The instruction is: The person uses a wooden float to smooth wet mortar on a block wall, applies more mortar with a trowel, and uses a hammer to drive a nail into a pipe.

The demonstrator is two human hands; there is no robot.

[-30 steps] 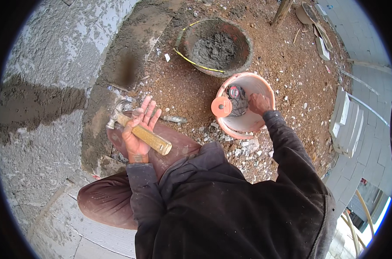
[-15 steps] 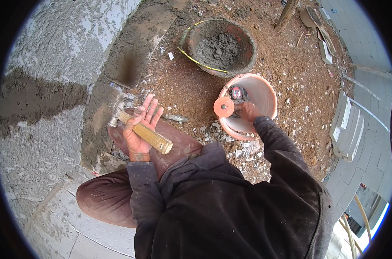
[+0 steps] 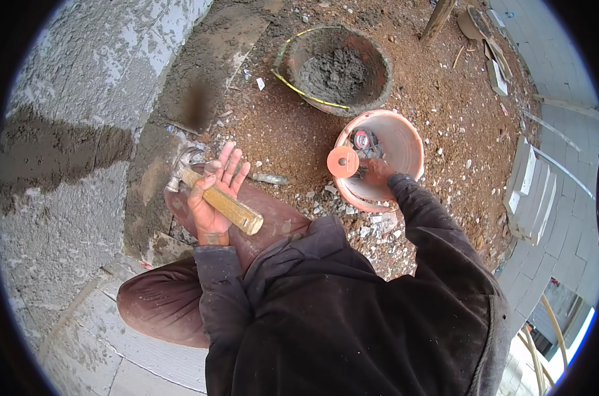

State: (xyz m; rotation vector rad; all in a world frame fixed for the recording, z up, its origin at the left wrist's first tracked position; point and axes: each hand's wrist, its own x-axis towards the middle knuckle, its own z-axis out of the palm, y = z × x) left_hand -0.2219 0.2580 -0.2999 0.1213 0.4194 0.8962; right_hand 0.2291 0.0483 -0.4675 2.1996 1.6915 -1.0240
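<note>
Head view, right hand (image 3: 380,171) inside pink bucket (image 3: 405,144), its grip obscured

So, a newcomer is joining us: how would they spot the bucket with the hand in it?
On the brown, stony ground, find the tub of grey mix. The bucket stands nearer the person, with the right hand inside. Its pale orange colour sets it apart from the dark, yellow-handled tub.
</note>
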